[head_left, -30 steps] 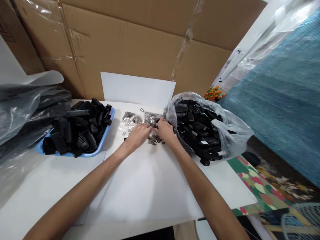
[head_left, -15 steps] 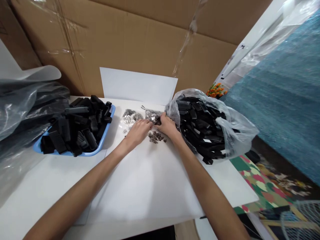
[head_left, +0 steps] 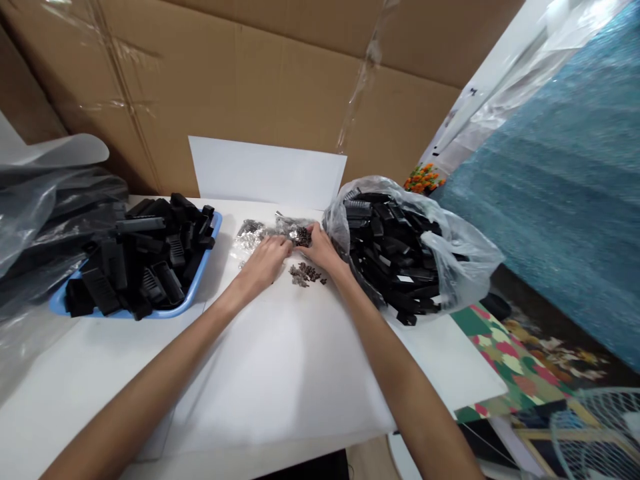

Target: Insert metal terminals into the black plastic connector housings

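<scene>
A small clear plastic bag [head_left: 293,225] of dark small metal parts lies at the back middle of the white table. My right hand [head_left: 321,249] grips its right end between thumb and fingers. My left hand [head_left: 270,259] is closed at the bag's near left edge, its fingertips mostly hidden. Just in front of the hands lies a loose pile of small brown metal parts [head_left: 305,273], too small to name exactly. Beside my left hand rests another clear bag [head_left: 248,237] with silvery small parts in it.
At the left a blue tray [head_left: 204,273] is heaped with black plastic parts [head_left: 145,253]. A large clear bag [head_left: 463,257] full of similar black parts [head_left: 390,247] stands close to my right forearm. Cardboard [head_left: 280,93] walls the back, with a white sheet [head_left: 265,170] leaning on it.
The view has shifted slightly, so the scene sits a little further left. Both hands stay at the small bag, and the loose brown pile shows more clearly below them.
</scene>
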`<action>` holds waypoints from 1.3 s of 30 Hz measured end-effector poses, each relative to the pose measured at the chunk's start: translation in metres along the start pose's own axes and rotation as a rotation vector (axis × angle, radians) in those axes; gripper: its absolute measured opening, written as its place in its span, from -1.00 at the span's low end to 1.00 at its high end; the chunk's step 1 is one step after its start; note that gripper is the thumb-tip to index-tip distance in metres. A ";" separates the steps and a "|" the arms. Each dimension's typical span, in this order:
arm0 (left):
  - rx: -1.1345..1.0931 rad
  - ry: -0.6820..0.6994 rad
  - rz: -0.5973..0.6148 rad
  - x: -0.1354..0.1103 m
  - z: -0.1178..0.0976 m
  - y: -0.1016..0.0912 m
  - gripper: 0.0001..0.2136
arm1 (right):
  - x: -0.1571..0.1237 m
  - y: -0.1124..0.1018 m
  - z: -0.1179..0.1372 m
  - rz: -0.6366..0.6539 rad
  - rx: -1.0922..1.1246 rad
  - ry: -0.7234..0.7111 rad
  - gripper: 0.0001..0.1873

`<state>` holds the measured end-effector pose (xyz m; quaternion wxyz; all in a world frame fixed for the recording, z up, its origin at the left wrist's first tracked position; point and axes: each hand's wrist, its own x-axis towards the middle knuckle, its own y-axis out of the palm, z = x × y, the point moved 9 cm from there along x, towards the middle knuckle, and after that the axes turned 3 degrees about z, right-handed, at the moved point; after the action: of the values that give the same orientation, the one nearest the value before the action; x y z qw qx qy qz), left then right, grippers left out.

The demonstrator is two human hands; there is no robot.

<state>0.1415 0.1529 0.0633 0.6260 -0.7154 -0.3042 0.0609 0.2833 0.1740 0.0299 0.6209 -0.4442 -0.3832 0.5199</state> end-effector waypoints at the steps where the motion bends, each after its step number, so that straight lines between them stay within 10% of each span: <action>1: 0.001 0.002 -0.003 0.000 0.002 0.000 -0.75 | 0.000 -0.001 0.001 0.001 -0.008 0.008 -0.39; 10: -0.001 -0.066 0.038 0.005 0.026 -0.002 -0.85 | 0.010 -0.003 0.016 0.077 -0.179 0.111 -0.66; 18: -0.014 -0.342 0.219 -0.009 0.085 0.014 -0.43 | 0.011 -0.005 0.014 0.095 -0.298 0.104 -0.60; 31: -0.007 -0.345 0.112 0.001 0.068 0.041 -0.69 | 0.005 -0.002 0.021 0.091 -0.427 0.052 -0.59; 39: 0.027 -0.423 0.104 -0.007 0.078 0.000 -0.69 | 0.007 0.004 0.020 0.039 -0.478 0.016 -0.61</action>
<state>0.0999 0.2161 0.0450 0.5537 -0.6931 -0.3907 0.2457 0.2639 0.1838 0.0321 0.4910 -0.5901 -0.4818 0.4226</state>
